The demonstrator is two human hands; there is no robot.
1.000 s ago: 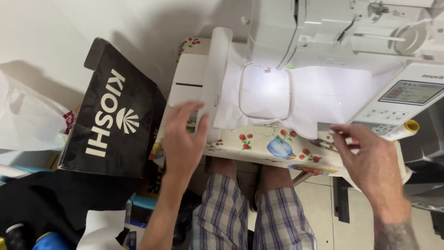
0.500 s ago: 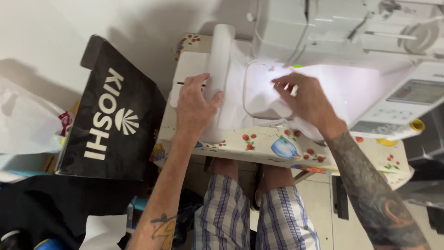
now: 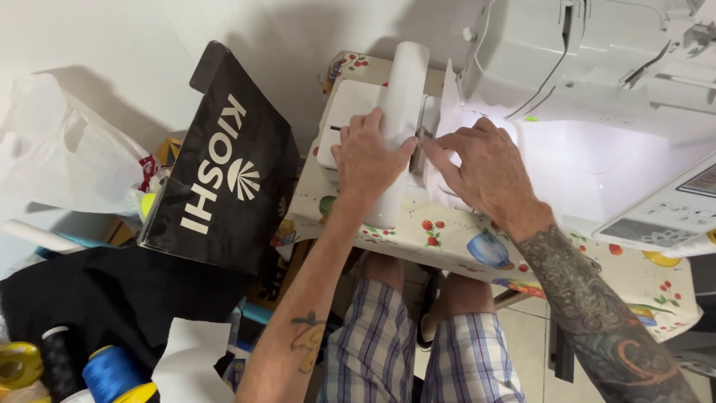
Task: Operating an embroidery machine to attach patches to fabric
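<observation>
White machine body (image 3: pixel 597 67) fills the upper right of the frame, its lit bed spread with pale fabric (image 3: pixel 589 168). Left of centre, a white roll (image 3: pixel 399 112) lies across the fruit-print tablecloth (image 3: pixel 447 239). The left hand (image 3: pixel 365 160) presses flat on the roll, fingers together; the right hand (image 3: pixel 481 168) pinches the sheet's edge beside it. Uneven pulling could crease or skew the sheet.

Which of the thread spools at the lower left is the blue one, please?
The blue thread spool stands between the black spool and white paper sheet; the yellow spool lies farthest left.
</observation>
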